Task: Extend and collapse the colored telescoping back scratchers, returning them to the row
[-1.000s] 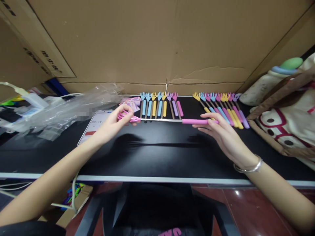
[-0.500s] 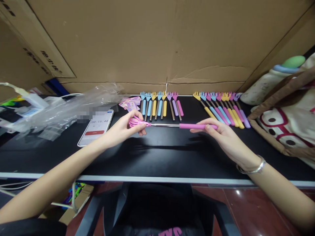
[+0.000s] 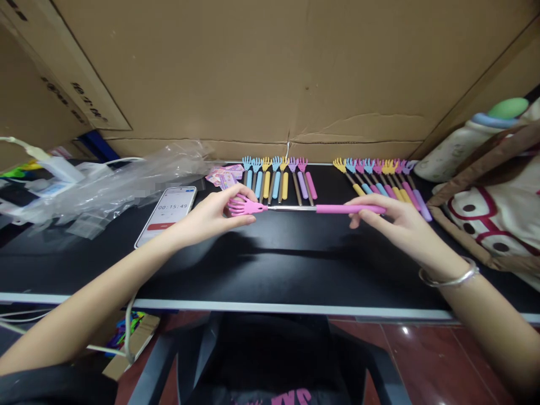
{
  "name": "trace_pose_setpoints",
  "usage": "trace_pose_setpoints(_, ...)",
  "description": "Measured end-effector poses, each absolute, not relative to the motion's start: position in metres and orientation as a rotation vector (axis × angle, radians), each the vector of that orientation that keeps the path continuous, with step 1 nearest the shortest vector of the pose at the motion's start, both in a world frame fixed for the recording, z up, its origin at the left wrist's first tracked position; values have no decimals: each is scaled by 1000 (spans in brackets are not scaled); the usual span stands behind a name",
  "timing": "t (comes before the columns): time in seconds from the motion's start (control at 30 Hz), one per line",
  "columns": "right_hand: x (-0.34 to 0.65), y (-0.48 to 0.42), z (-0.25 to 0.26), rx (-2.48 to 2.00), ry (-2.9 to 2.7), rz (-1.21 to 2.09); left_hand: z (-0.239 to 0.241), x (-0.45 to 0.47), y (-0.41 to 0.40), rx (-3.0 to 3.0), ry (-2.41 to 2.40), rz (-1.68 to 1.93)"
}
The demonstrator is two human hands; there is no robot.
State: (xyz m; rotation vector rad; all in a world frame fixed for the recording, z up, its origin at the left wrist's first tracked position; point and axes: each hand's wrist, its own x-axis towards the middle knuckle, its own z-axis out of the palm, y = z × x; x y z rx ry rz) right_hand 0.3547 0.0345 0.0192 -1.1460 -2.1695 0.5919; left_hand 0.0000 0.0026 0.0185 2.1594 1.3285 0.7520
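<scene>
A pink telescopic back scratcher (image 3: 304, 208) lies level above the black table (image 3: 270, 264), its metal rod partly drawn out. My left hand (image 3: 211, 215) pinches its claw-shaped head. My right hand (image 3: 396, 222) grips its pink handle at the other end. Behind it, one row of several collapsed scratchers (image 3: 276, 180) in blue, yellow, purple and pink lies at the table's back. A second row of several scratchers (image 3: 382, 183) lies to the right, just beyond my right hand.
A phone (image 3: 166, 215) showing a timer lies left of my left hand. Crumpled clear plastic bags (image 3: 113, 185) and small pink cards (image 3: 223, 177) lie at the back left. A cream bag with brown straps (image 3: 489, 208) fills the right. Cardboard (image 3: 270, 73) walls the back.
The scratcher has shortened: my left hand moved right with the claw head toward the handle, then both hands shifted slightly right.
</scene>
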Motion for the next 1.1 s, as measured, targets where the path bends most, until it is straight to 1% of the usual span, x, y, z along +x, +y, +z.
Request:
trace_pose_setpoints(0.13,364,44,15,-1098,-2379,117,16,0,7,2292,1458,658)
trace_pose_setpoints(0.2,367,48,6,-1083,-2451,6,12,1,9,2332,1532,579)
trace_pose_setpoints(0.27,369,51,-3,-1086,-2508,21,8,0,10,2360,1564,469)
trace_pose_setpoints(0.37,368,52,-13,-1118,-2559,98,2,-3,11,2361,1484,338)
trace_pose_setpoints(0.6,362,48,-18,-1167,-2588,110,-1,-5,14,2435,1415,236)
trace_pose_setpoints(0.87,361,47,-20,-1146,-2589,80,-2,-6,11,2413,1446,224)
trace_pose_setpoints(1.1,363,46,-19,-1144,-2596,124,-1,-8,8,2425,1453,201)
